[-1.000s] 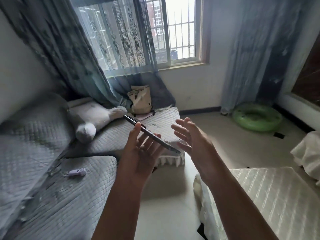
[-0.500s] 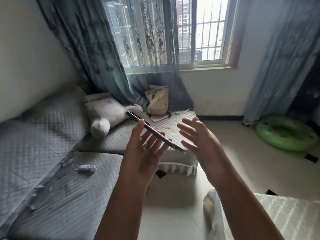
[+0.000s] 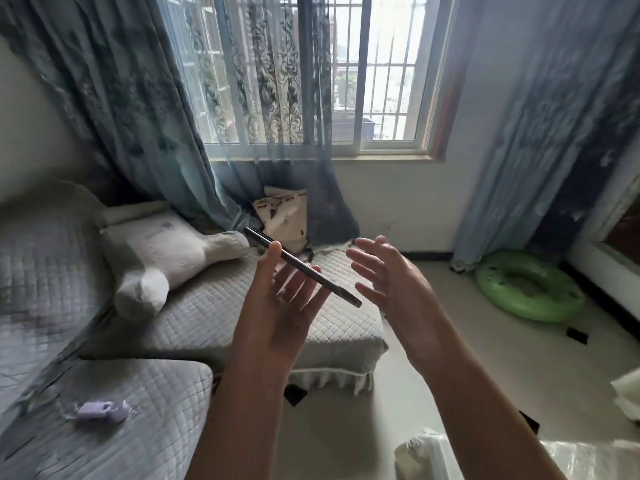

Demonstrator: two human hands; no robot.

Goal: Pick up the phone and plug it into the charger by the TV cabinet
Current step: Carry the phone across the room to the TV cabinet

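Note:
A thin dark phone (image 3: 304, 268) is seen edge-on, tilted down to the right, above the grey sofa. My left hand (image 3: 277, 306) holds it, thumb on the near edge and fingers under it. My right hand (image 3: 388, 282) is raised just right of the phone's lower end, fingers spread, holding nothing and not touching the phone. No charger or TV cabinet is in view.
A grey quilted corner sofa (image 3: 194, 317) fills the left, with a white plush toy (image 3: 162, 258), a small purple object (image 3: 98, 410) and a patterned bag (image 3: 284, 216). A green swim ring (image 3: 530, 289) lies on the floor at right. White padded furniture (image 3: 588, 459) is at bottom right.
The view has swung left and up, so the window and sofa sit more to the right and the white padded piece has slid off. Both hands and the phone keep the same pose.

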